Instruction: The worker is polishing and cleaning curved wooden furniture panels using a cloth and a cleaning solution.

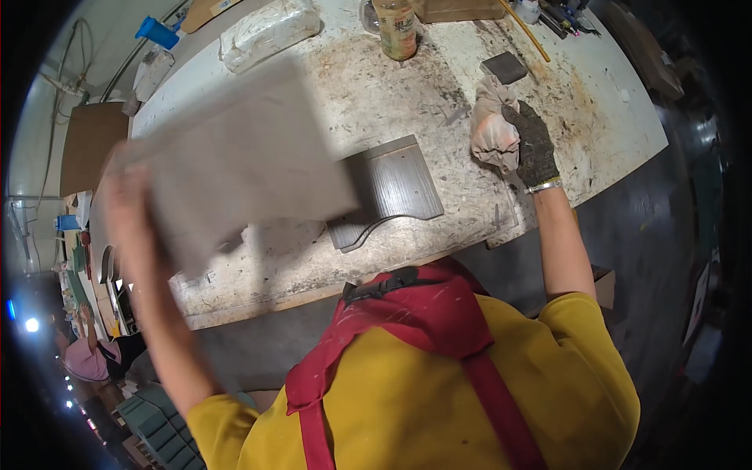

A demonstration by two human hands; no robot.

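Observation:
My bare left hand, smeared by motion, grips the left edge of a flat grey-brown panel with a cut-out lower edge. The panel is blurred and looks raised above the workbench. To its right, partly covered by it, dark grey wood-grain panels with a curved near edge lie on the bench, seemingly stacked. My right hand wears a dark work glove and is closed on a crumpled, stained pale rag at the bench's right side. The right fingertips are partly hidden by the rag.
A small dark block lies just beyond the rag. Along the back are a bottle, a plastic-wrapped package, a yellow stick and several small tools. A blue cup stands far left. Another person is off to the left.

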